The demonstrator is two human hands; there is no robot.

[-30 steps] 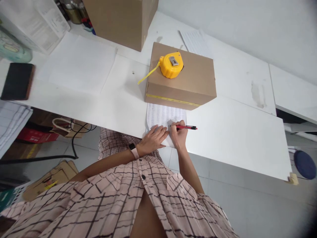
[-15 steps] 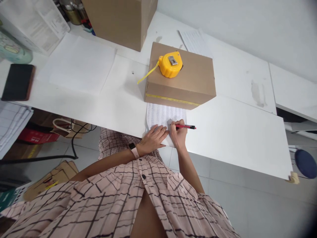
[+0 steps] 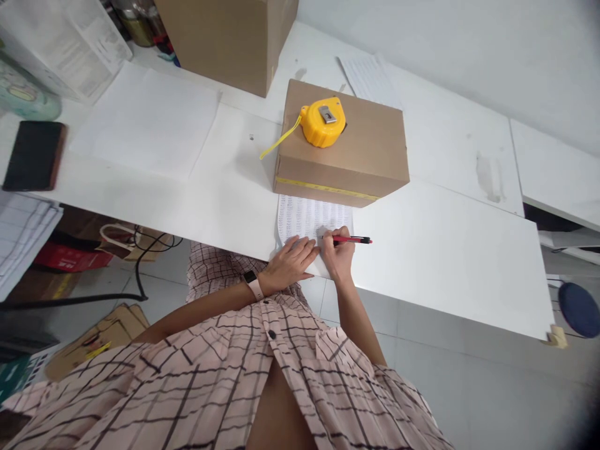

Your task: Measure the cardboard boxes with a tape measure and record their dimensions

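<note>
A printed sheet of paper [image 3: 309,215] lies at the desk's near edge, its far end against or under a cardboard box [image 3: 347,150]. My left hand [image 3: 289,262] rests flat on the sheet's lower left part, fingers stretched out. In my right hand [image 3: 338,255] a red and black pen [image 3: 354,239] is pinched, its writing end down at the paper and hidden by the fingers. On top of the box sits a yellow tape measure [image 3: 323,122] with a yellow wrist strap. A yellow strip with marks runs along the box's near side.
A larger cardboard box [image 3: 220,44] stands at the back. Blank white paper [image 3: 150,119], a dark phone [image 3: 35,155] and a pale green bottle [image 3: 28,94] are on the left. Another printed sheet [image 3: 368,80] lies behind the smaller box. The white desk [image 3: 445,256] extends rightward.
</note>
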